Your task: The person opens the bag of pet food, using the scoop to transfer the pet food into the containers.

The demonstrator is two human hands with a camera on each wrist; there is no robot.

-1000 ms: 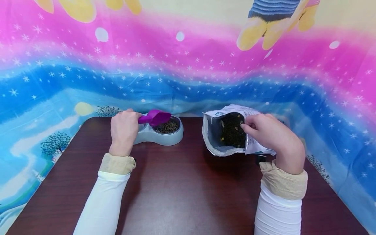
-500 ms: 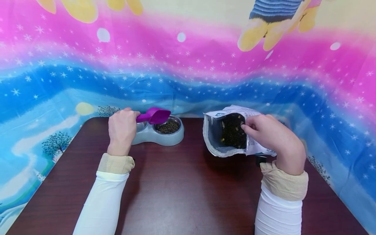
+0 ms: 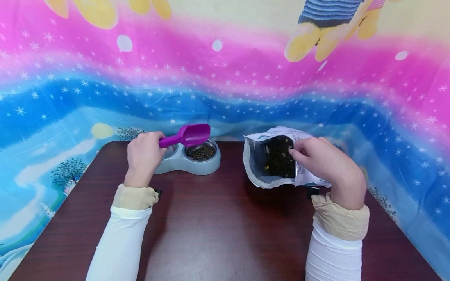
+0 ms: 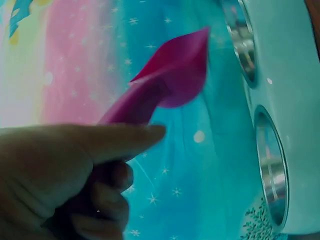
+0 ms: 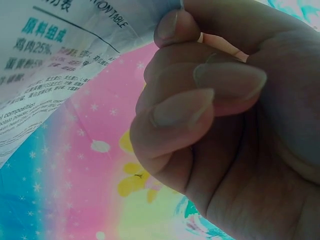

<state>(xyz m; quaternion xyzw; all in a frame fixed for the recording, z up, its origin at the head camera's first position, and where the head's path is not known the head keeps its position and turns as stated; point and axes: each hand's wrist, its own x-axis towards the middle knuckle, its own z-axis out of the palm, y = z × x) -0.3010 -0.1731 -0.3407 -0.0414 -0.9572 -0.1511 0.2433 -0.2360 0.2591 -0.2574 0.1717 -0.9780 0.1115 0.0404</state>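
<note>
My left hand grips the handle of a purple scoop, fingers wrapped round it and thumb laid along it in the left wrist view. The scoop's bowl hangs above a grey double pet bowl. Brown kibble lies in the right-hand metal dish; the left-hand dish looks bare in the left wrist view. With thumb and curled forefinger, my right hand pinches the rim of an open food bag. The bag's mouth faces me, showing dark food inside.
Dark brown wooden table under everything. A printed cloth backdrop rises along its back and sides. A small black object shows beside the right wrist, below the bag.
My left hand has drawn slightly left, and the scoop has risen and turned, its bowl now higher over the pet bowl. My right hand and the bag stay put.
</note>
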